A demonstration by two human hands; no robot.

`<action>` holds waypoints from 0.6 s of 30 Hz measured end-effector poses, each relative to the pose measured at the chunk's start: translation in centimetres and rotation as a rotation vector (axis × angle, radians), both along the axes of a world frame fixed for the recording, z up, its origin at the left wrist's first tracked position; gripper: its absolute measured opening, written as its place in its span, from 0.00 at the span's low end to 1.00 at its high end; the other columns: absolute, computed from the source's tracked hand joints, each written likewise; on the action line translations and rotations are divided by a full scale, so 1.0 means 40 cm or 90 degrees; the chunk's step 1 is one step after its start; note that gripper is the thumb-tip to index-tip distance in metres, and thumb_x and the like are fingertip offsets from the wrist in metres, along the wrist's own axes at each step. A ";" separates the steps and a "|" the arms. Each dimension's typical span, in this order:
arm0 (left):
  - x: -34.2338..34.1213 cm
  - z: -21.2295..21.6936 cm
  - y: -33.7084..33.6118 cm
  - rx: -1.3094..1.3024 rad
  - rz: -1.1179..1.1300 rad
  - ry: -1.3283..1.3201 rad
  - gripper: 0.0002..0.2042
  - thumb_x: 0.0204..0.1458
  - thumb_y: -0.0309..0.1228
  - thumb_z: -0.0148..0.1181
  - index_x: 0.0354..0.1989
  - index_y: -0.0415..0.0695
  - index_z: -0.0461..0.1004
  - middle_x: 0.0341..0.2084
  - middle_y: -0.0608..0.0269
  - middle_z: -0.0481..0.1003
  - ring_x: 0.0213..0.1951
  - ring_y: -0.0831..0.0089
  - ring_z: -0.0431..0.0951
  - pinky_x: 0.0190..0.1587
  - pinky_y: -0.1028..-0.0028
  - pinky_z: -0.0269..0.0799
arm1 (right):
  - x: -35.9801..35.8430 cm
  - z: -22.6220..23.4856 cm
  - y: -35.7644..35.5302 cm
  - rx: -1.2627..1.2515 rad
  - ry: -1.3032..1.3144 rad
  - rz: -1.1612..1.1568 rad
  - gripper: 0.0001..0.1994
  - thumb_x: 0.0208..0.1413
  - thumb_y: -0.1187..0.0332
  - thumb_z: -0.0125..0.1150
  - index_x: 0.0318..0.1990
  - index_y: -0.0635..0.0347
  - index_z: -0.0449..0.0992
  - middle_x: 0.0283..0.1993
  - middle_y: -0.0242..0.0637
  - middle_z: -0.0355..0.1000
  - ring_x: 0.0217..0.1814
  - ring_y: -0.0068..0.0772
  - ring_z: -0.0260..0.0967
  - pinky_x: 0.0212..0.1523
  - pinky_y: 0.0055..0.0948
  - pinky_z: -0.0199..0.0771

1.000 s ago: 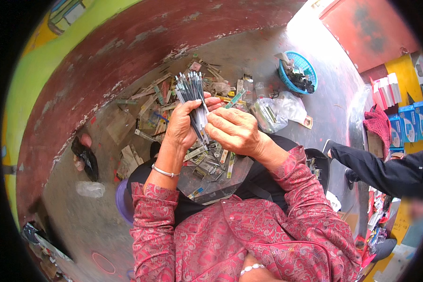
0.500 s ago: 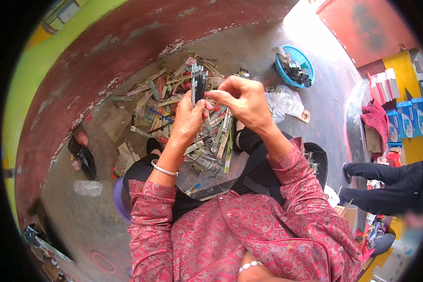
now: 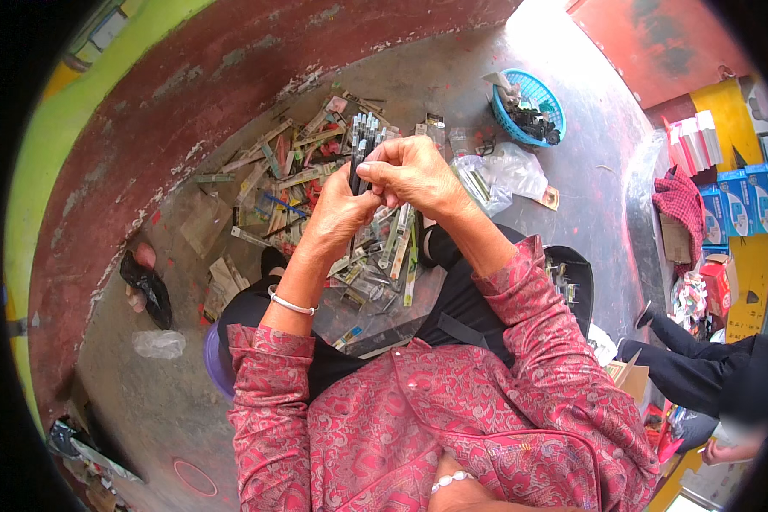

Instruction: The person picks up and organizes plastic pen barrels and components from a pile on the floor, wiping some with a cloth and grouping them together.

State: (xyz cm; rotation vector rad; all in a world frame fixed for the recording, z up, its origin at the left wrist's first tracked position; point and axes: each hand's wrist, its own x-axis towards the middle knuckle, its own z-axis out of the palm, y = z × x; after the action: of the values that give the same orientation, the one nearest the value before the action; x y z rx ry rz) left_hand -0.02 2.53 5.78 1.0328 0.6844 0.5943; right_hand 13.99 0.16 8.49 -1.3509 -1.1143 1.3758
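Note:
My left hand (image 3: 337, 213) is closed round an upright bundle of thin black pen refills (image 3: 366, 135) with clear and whitish ends. Against the bundle's right side, the thumb and fingers of my right hand (image 3: 416, 175) pinch together at the refills. Whether one refill is held apart there is hidden by the fingers. On the floor beneath both hands lies a spread pile of long, narrow packets (image 3: 269, 183), many with clear film and coloured card.
A blue plastic basket (image 3: 557, 104) with dark scraps stands far right, near clear plastic bags (image 3: 517, 171). A black bag (image 3: 149, 290) lies left by the red wall. Blue boxes (image 3: 753, 202) stand at right, where another person's dark-trousered legs (image 3: 691, 358) show.
My right hand has moved left and closed in against the refill bundle. My left hand still holds the bundle. At right, the other person has shifted position.

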 end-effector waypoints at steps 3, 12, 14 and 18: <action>-0.009 0.005 0.004 -0.020 -0.042 -0.034 0.07 0.39 0.25 0.55 0.27 0.44 0.66 0.21 0.71 0.69 0.18 0.86 0.61 0.19 0.84 0.54 | 0.006 0.006 0.000 -0.001 0.009 -0.015 0.09 0.46 0.69 0.59 0.22 0.67 0.72 0.16 0.34 0.68 0.14 0.18 0.64 0.14 0.16 0.64; -0.019 0.004 0.012 -0.220 -0.026 -0.200 0.10 0.52 0.33 0.50 0.37 0.39 0.68 0.26 0.62 0.72 0.25 0.78 0.70 0.28 0.81 0.66 | 0.053 0.025 0.002 -0.017 0.102 -0.039 0.06 0.50 0.69 0.55 0.26 0.63 0.70 0.18 0.31 0.67 0.13 0.15 0.61 0.14 0.11 0.58; -0.021 -0.007 0.010 -0.245 0.010 -0.165 0.12 0.52 0.33 0.51 0.39 0.38 0.68 0.27 0.61 0.72 0.26 0.77 0.71 0.29 0.81 0.67 | 0.064 0.020 0.001 0.000 0.131 -0.049 0.05 0.50 0.70 0.54 0.28 0.62 0.70 0.19 0.31 0.68 0.13 0.14 0.60 0.14 0.11 0.58; -0.016 -0.006 0.011 -0.248 0.019 -0.162 0.12 0.51 0.31 0.52 0.41 0.38 0.68 0.27 0.60 0.72 0.28 0.74 0.73 0.31 0.78 0.70 | 0.072 0.029 -0.001 0.003 0.156 -0.061 0.06 0.51 0.70 0.54 0.28 0.63 0.71 0.19 0.32 0.68 0.13 0.15 0.60 0.13 0.12 0.59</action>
State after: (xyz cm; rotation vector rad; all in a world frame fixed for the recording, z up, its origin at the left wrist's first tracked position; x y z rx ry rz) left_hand -0.68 2.98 5.55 0.5744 0.5622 0.5781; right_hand 16.85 0.13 9.66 -1.1803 -0.8791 1.4236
